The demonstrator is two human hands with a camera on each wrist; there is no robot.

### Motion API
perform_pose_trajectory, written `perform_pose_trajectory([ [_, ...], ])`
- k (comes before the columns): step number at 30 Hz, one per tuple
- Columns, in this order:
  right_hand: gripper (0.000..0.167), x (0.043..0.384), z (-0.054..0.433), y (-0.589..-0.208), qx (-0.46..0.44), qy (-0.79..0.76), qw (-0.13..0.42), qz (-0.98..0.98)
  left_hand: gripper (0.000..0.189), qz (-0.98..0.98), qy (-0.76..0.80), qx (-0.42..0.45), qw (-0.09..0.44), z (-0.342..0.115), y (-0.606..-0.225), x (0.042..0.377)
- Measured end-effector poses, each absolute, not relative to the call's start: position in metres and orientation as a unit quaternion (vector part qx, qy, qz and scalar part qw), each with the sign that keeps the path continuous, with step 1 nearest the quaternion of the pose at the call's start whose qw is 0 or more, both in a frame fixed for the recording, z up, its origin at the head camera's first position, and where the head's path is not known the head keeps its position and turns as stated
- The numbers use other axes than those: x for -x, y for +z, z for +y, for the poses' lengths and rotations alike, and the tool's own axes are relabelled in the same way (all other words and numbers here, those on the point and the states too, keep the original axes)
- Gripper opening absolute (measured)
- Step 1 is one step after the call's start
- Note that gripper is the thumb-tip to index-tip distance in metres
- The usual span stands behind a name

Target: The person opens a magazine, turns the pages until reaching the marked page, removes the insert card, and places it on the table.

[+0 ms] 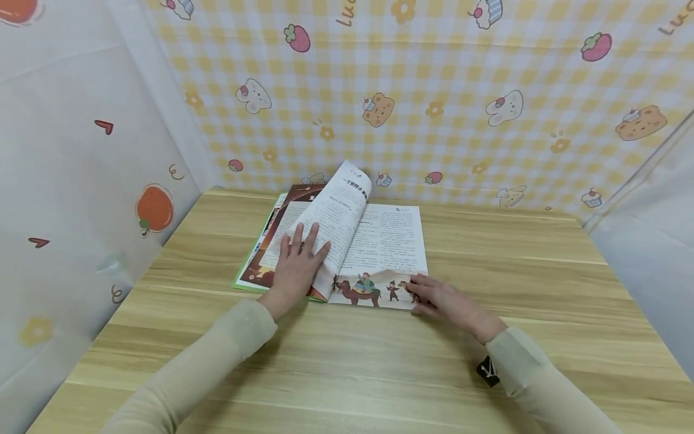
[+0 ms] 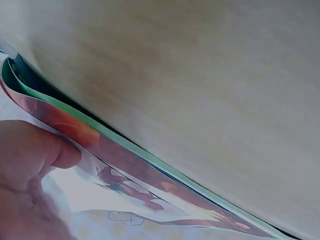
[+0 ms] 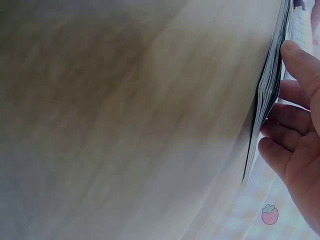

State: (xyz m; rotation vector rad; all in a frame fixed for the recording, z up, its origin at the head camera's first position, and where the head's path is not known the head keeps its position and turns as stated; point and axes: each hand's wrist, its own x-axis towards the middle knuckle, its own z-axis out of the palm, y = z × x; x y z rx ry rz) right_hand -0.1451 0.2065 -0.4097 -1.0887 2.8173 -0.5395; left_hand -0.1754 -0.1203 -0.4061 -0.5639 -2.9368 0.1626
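Observation:
An open magazine [image 1: 387, 241] lies on the wooden table, with printed text on its right page and a camel picture along the bottom. One page [image 1: 347, 199] stands curved up near the spine and leans over the left side. My left hand [image 1: 297, 265] rests with spread fingers on that leaning page, near its lower part. In the left wrist view, the thumb [image 2: 65, 152] lies by the magazine's lower edge. My right hand [image 1: 441, 298] is at the lower right corner, thumb at the bottom edge and curled fingers [image 3: 287, 120] along the side, holding the corner.
The wooden table [image 1: 352, 374] extends in front of and to both sides of the magazine. A yellow checked cloth [image 1: 336, 78] with cartoon prints hangs behind it, and a white printed cloth [image 1: 65, 181] on the left. A black tag [image 1: 488, 371] shows by the right sleeve.

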Motion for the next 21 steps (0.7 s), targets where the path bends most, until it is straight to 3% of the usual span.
perform_pose_trajectory([
  [10, 0.049, 0.146, 0.207, -0.409, 0.35, -0.175, 0.05, 0.919, 0.044, -0.983, 0.057, 0.168, -0.046, -0.13, -0.405, 0.168],
  [21, 0.045, 0.147, 0.207, -0.406, 0.346, -0.181, 0.063, 0.918, 0.056, -0.985, 0.042, 0.164, -0.034, -0.139, -0.407, 0.163],
])
